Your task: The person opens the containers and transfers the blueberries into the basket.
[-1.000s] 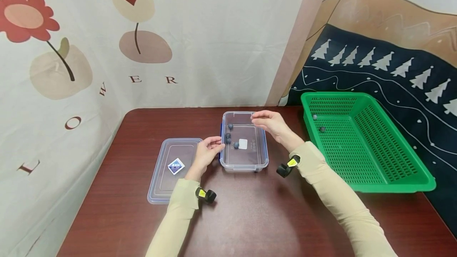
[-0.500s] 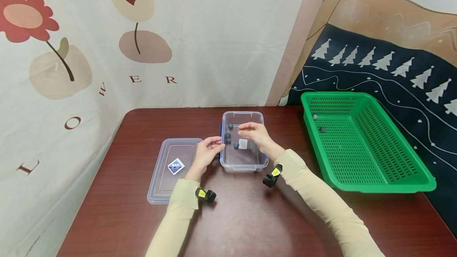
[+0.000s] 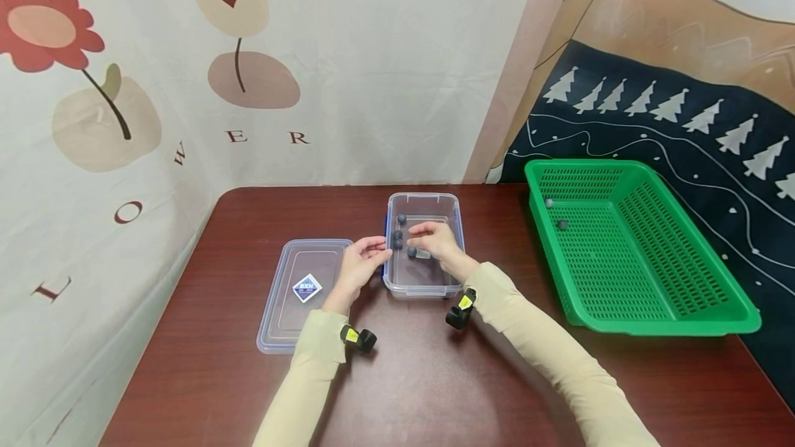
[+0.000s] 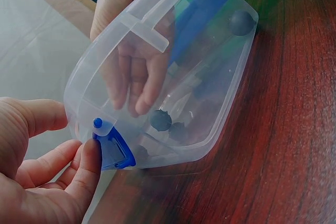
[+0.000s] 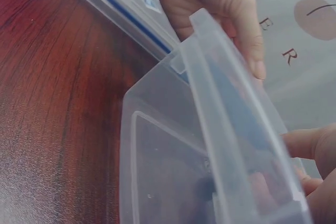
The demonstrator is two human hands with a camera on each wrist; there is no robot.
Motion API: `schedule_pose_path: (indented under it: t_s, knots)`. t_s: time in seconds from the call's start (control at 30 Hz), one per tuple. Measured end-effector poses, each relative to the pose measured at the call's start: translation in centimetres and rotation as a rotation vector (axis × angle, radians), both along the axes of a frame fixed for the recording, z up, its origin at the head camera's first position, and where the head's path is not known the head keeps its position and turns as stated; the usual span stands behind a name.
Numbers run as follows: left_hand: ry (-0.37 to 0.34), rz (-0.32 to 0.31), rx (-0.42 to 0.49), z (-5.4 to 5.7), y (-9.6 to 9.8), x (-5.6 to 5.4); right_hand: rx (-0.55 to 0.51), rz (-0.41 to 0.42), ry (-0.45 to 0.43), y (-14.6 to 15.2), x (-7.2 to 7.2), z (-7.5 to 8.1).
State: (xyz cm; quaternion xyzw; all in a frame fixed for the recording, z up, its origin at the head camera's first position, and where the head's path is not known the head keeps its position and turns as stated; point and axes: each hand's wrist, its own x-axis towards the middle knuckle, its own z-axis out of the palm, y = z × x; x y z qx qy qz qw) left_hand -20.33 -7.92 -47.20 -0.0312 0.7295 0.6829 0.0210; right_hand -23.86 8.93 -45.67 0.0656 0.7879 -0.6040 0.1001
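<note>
A clear plastic box (image 3: 425,291) stands uncovered on the table with several dark blueberries (image 3: 401,219) inside, mostly along its left side. My left hand (image 3: 360,264) holds the box's left rim beside a blue latch (image 4: 118,150), the index finger on the rim and the thumb by the latch. Inside the box, my right hand (image 3: 437,243) reaches down with its fingers loosely bent. Through the clear wall in the left wrist view, its fingertips hang just above a blueberry (image 4: 160,120); nothing shows between them. A white square label, partly hidden by this hand, is on the box floor.
The box's clear lid (image 3: 282,309), with a blue and white sticker, lies flat at the left. At the right stands a green slotted basket (image 3: 677,327), holding two small round berries (image 3: 562,224). A printed cloth hangs behind the table (image 3: 397,378).
My right hand has moved left from the box's far right edge and down into the box, toward the blueberries. The left hand stays on the left rim.
</note>
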Motion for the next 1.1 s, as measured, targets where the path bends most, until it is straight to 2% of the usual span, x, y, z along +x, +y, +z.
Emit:
schedule_pose_path:
  t_s: [0.1, 0.23, 0.3, 0.47, 0.53, 0.83, 1.1]
  knots:
    - [-0.009, 0.001, -0.002, -0.1, 0.0, -0.1, 0.064, -0.010, -0.012, -0.2, 0.0, -0.1]
    - [-0.001, -0.005, 0.001, -0.2, 0.0, -0.2, 0.098, -0.007, -0.035, -0.3, -0.1, -0.3]
    - [-0.002, -0.016, 0.000, 0.8, 0.0, 0.2, 0.107, -0.004, -0.045, -0.3, -0.2, -0.5]
    - [-0.005, -0.016, 0.001, 0.8, 0.1, 0.3, 0.147, -0.009, -0.040, -0.5, 0.0, -0.6]
    - [-0.003, -0.008, 0.000, -0.1, 0.0, -0.2, 0.165, -0.012, -0.031, -0.7, 0.0, -0.6]
    - [-0.007, -0.006, -0.026, 0.0, 0.1, 0.0, 0.255, -0.010, -0.008, -0.8, 0.1, -0.6]
    - [0.000, -0.017, -0.020, -0.3, 0.0, -0.2, 0.275, -0.005, 0.002, -0.9, 0.0, -0.8]
